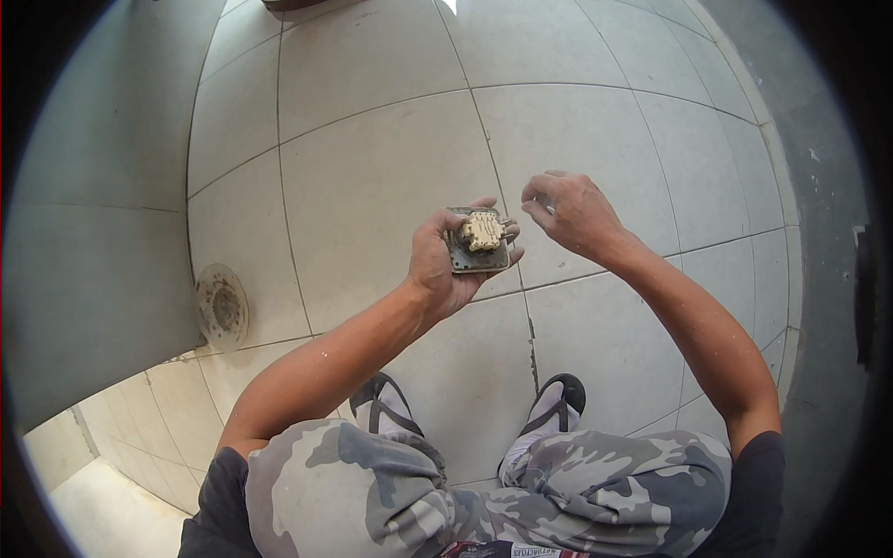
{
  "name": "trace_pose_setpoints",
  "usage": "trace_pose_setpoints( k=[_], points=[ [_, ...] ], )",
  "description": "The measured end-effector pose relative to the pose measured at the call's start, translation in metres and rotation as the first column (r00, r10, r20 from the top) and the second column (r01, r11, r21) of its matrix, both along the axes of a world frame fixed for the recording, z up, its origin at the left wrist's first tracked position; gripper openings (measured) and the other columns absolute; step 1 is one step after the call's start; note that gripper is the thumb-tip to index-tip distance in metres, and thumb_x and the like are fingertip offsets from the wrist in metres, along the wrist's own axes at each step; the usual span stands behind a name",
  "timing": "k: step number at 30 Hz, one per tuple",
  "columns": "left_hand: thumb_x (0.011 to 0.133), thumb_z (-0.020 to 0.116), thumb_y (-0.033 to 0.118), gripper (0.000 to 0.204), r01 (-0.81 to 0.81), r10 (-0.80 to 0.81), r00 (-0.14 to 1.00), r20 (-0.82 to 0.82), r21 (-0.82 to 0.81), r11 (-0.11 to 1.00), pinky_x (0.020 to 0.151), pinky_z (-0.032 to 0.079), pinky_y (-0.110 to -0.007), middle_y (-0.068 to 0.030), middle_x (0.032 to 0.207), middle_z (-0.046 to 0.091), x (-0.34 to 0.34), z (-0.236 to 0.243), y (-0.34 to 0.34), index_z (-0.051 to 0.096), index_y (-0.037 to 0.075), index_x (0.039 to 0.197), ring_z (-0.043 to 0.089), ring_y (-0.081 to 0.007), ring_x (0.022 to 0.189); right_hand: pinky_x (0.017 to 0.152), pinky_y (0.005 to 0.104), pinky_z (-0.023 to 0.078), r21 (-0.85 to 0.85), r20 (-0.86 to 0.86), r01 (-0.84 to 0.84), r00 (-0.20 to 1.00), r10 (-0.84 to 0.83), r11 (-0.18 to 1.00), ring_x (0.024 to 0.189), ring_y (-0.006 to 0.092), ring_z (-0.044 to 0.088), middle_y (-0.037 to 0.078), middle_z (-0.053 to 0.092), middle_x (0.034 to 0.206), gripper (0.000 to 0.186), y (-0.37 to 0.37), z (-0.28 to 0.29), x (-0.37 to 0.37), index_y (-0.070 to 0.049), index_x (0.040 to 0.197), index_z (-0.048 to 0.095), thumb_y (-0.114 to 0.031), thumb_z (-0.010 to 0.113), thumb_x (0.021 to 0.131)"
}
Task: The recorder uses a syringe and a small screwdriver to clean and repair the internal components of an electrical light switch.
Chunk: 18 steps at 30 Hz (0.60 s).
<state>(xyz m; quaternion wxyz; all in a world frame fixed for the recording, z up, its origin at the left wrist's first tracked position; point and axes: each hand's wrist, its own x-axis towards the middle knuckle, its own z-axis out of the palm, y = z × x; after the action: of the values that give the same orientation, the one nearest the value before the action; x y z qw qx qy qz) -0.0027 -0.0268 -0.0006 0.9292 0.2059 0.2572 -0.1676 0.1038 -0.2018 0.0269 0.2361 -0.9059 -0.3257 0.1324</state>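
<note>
Square plate with a cream block held over a tiled floor

The floor point(391, 167) is laid with large pale tiles parted by dark joints, and the joint running toward the feet is chipped and ragged. A smooth grey panel point(98, 242) takes up the left side. At its lower corner is a round, dirty disc point(223, 307) with a dark, stained middle; whether it is hollow like a dish or flat like a lid, I cannot tell. On the right, a grey wall point(823, 177) meets the tiles along a pale strip, and a dark object point(865, 298) shows at its far edge, too dim to identify. A brown-edged thing point(290, 4) is cut off at the top of the view.

The person wears patterned grey trousers point(326, 493) and dark-strapped sandals point(574, 394), the feet set apart on the tiles.

In front of the knees, the left hand point(437, 265) grips the square plate point(464, 261), thumb over its near side and fingers around the far one. The cream block point(483, 232) sits within the plate's rim, facing up. Just to the right, apart from the plate, the right hand point(579, 216) is raised with fingers curled toward the thumb; I cannot tell whether they pinch something small.
</note>
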Motion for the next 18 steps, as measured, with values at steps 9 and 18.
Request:
trace_pose_setpoints(
  k=[9,18],
  points=[
    [0.085,0.039,0.027,0.065,0.054,-0.054,0.998,0.034,-0.006,0.999,0.102,0.051,-0.051,-0.0237,0.125,0.059,-0.003,-0.004,0.005,0.040,0.001,0.144,0.060,-0.0318,0.115,0.075,0.0432,0.055,-0.319,-0.175,0.001,0.983,-0.060,0.948,0.080,0.0331,0.069,0.014,0.072,0.082,0.011,-0.037,-0.083,0.005,-0.004,0.088,0.070,-0.013,0.064,0.086],
    [0.085,0.043,0.031,0.065,0.113,-0.093,0.991,0.093,-0.242,0.964,0.096,0.053,-0.049,-0.0243,0.123,0.059,-0.005,-0.019,0.008,0.041,0.001,0.143,0.062,-0.0317,0.112,0.081,0.0456,0.053,-0.299,-0.129,0.091,0.982,-0.135,0.950,0.083,0.0351,0.068,0.017,0.071,0.086,0.030,-0.031,-0.067,0.018,0.003,0.111,0.066,-0.015,0.059,0.089]
  ],
)
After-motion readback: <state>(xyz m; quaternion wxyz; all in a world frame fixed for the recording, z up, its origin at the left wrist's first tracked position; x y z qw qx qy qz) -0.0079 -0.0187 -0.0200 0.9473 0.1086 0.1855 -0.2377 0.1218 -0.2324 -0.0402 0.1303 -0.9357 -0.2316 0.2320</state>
